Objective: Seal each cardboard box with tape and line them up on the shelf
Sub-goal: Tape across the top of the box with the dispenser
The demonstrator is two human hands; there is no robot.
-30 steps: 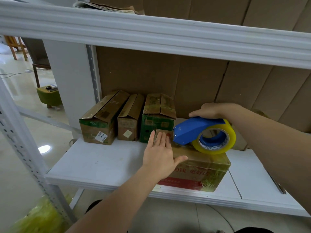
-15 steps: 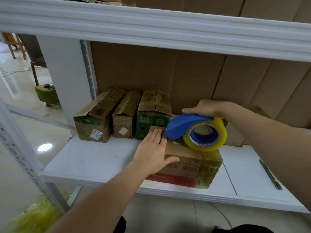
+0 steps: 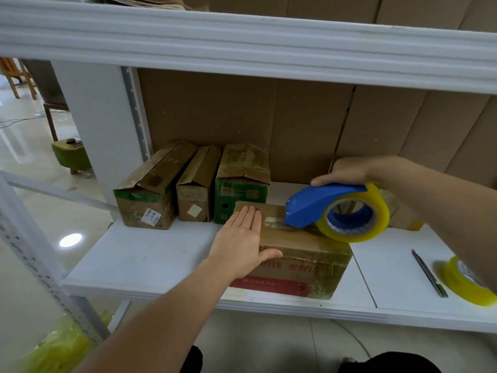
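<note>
Since a second ago the blue tape dispenser point(image 3: 317, 204) has slid a little further right along the top of the box, and a second yellow tape roll point(image 3: 466, 285) has come into view at the right edge of the shelf. Largest in view is the white metal shelf point(image 3: 150, 254), backed by flat brown cardboard sheets point(image 3: 309, 125), with its upper beam point(image 3: 242, 41) crossing the top of the picture. On the shelf's front part, close to the edge, lies the cardboard box point(image 3: 304, 254) being sealed, with red print on its near side. Behind it to the left three sealed boxes point(image 3: 199, 189) stand side by side against the back. The left hand point(image 3: 240, 243) lies flat on the box's left end, fingers straight and together on the top, thumb spread down over the near edge. The right hand point(image 3: 347, 172) reaches in from the right and grips the dispenser from above, fingers curled over its blue body; the dispenser's nose touches the box top along the middle seam, just right of the left fingertips, and its yellow tape roll point(image 3: 376, 211) overhangs the box's right end. A slim grey blade or cutter point(image 3: 429, 273) lies on the shelf between the box and the loose roll.
</note>
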